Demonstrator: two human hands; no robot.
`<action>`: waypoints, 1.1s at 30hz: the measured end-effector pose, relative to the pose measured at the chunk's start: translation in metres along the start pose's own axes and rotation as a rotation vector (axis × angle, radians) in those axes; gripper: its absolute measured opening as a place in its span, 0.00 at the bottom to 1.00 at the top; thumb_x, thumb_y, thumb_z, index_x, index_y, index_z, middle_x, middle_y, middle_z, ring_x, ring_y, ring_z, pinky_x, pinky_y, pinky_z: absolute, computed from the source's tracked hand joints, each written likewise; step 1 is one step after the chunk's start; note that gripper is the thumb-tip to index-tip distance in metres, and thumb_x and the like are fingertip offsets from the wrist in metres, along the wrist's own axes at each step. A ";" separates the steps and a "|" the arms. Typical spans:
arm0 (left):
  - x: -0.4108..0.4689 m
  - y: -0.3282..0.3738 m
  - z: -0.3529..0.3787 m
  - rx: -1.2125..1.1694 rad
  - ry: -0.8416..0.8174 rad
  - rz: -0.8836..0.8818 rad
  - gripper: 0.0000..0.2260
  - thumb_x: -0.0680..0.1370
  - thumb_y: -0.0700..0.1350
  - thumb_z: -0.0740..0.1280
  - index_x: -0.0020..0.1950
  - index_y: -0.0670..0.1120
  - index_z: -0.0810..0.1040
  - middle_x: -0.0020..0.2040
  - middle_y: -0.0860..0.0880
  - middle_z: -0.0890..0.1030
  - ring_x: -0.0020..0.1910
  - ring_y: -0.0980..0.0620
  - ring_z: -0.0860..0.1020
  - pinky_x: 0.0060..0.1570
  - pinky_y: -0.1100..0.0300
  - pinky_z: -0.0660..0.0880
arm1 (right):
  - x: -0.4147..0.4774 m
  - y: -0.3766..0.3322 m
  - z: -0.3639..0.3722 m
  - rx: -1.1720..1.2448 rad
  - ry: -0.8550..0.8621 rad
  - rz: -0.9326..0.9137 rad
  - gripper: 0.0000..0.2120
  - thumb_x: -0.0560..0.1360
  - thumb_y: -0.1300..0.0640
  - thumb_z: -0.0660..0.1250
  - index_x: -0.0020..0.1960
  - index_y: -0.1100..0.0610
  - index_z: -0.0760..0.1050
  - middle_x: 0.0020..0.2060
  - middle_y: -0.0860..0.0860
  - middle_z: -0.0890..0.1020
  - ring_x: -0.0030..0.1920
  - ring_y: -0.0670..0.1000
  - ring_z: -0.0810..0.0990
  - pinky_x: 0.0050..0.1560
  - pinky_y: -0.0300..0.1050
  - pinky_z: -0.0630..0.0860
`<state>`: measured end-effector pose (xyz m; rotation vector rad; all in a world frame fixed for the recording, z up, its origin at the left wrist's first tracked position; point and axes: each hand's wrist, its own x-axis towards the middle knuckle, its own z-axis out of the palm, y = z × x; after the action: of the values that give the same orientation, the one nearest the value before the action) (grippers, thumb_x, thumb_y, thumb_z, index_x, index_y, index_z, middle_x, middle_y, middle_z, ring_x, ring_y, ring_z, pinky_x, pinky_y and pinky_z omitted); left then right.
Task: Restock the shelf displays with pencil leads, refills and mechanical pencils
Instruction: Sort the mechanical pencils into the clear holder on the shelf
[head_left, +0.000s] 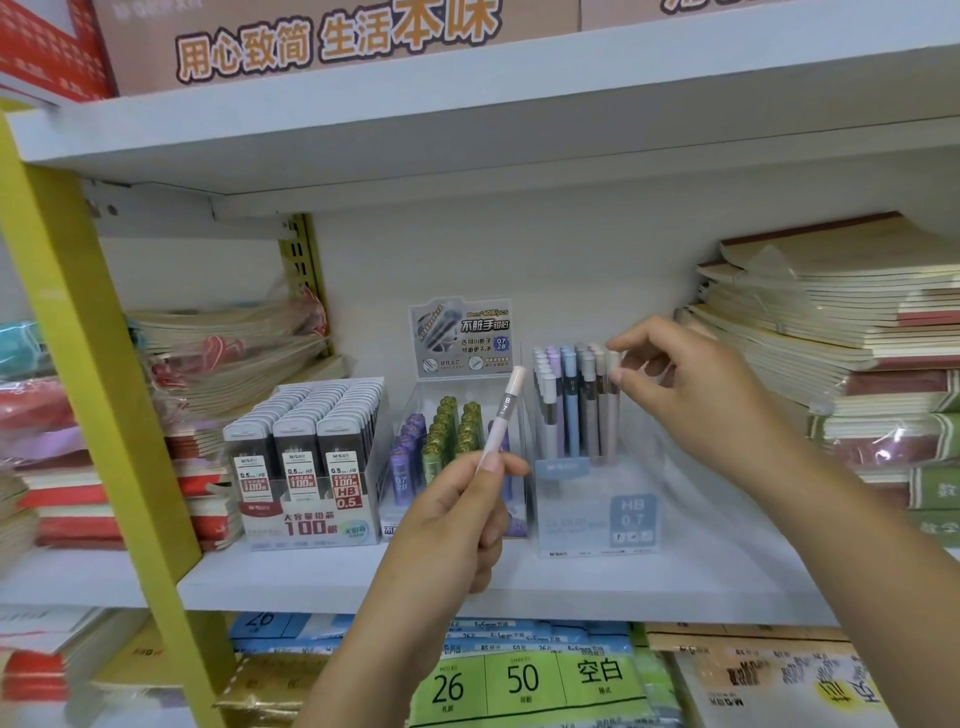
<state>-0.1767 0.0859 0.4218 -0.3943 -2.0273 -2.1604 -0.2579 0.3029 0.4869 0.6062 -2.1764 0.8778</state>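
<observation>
My left hand (457, 514) grips a pale pink mechanical pencil (503, 410), held upright and tilted right, in front of the middle display. My right hand (691, 384) pinches the cap of a pale pencil (613, 395) standing at the right end of the clear pencil display box (597, 509) marked HB 0.7. Several pastel pencils (563, 400) stand in that box. Left of it is a clear lead display (447, 436) with purple and green lead tubes. Further left stands a box of 0.5 HB lead cases (306, 457).
The displays stand on a white shelf (363, 577) with another shelf board (467, 130) close overhead. Stacked notebooks (841, 322) fill the right side and wrapped notebooks (228, 353) the left. A yellow upright (98, 374) borders the left. Paper packs (524, 680) lie on the shelf below.
</observation>
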 end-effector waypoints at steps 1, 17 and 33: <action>0.000 0.000 0.000 0.001 0.000 -0.001 0.15 0.74 0.61 0.63 0.50 0.55 0.82 0.29 0.54 0.66 0.25 0.55 0.58 0.23 0.65 0.58 | 0.000 0.001 0.002 -0.041 -0.014 -0.005 0.08 0.75 0.55 0.70 0.49 0.43 0.75 0.41 0.39 0.75 0.46 0.45 0.73 0.44 0.42 0.67; -0.002 0.008 0.022 0.039 -0.057 0.056 0.17 0.73 0.63 0.62 0.53 0.57 0.83 0.30 0.54 0.66 0.25 0.57 0.61 0.25 0.66 0.59 | -0.020 -0.062 -0.006 0.685 -0.310 0.062 0.12 0.77 0.58 0.66 0.59 0.47 0.76 0.43 0.48 0.86 0.43 0.48 0.84 0.41 0.34 0.77; 0.008 -0.017 0.018 1.023 0.214 0.503 0.25 0.78 0.50 0.71 0.74 0.58 0.69 0.74 0.65 0.65 0.76 0.63 0.58 0.76 0.59 0.55 | -0.009 -0.026 -0.024 0.160 0.054 -0.070 0.12 0.77 0.56 0.65 0.49 0.40 0.65 0.41 0.45 0.83 0.42 0.44 0.81 0.42 0.40 0.74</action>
<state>-0.1879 0.1059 0.4090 -0.4135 -2.2482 -0.6969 -0.2252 0.3050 0.5033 0.7243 -2.0374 1.0254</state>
